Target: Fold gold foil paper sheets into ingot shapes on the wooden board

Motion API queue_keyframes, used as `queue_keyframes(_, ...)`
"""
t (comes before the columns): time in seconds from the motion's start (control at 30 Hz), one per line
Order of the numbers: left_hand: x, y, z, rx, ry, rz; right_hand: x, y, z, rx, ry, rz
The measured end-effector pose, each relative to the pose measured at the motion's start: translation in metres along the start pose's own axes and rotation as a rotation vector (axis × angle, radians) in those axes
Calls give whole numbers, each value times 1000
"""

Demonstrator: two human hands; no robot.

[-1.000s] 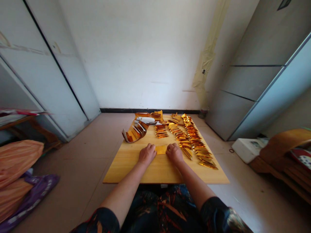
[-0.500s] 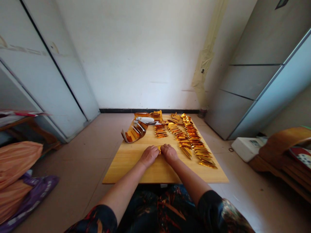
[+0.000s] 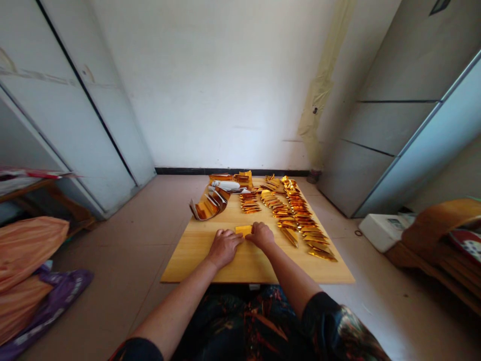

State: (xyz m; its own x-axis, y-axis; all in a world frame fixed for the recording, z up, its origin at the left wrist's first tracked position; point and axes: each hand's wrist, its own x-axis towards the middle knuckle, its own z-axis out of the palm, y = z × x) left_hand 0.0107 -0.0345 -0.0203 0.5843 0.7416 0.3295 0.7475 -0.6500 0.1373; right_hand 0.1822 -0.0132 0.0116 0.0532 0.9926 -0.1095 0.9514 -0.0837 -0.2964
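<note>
A small piece of folded gold foil paper (image 3: 243, 230) lies on the wooden board between my hands. My right hand (image 3: 263, 234) grips its right end, with thumb and fingers closed on it. Palm down on the board, my left hand (image 3: 224, 246) has its fingers stretched toward the paper, the fingertips at its lower left edge. To the right, folded gold foil pieces (image 3: 304, 218) lie overlapped in long rows. A shorter row of folded foil pieces (image 3: 250, 203) sits beyond my hands.
Curled gold sheets (image 3: 210, 204) and a white roll-like item (image 3: 225, 185) lie at the board's (image 3: 184, 260) far left. A grey fridge (image 3: 383, 120) stands right, a white box (image 3: 381, 231) below it. Orange and purple bags (image 3: 33, 255) rest on the left floor.
My left hand has slid left and toward me, away from the right hand, uncovering the gold paper between them. The right hand stays at the paper's right end.
</note>
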Motion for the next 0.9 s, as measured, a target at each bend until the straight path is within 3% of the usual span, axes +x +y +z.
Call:
queue_keyframes(0.17,0,0,1,-9,-3,-20,0,1,-2,42,-7,22)
queue_keyframes(0.5,1,5,-6,-24,-43,-66,14,29,5,212,14,-50)
queue_keyframes(0.73,0,4,-4,-35,-27,-58,18,43,6,252,-6,-19)
queue_keyframes(0.9,0,4,-2,-40,-26,-54,16,50,-2,147,118,25)
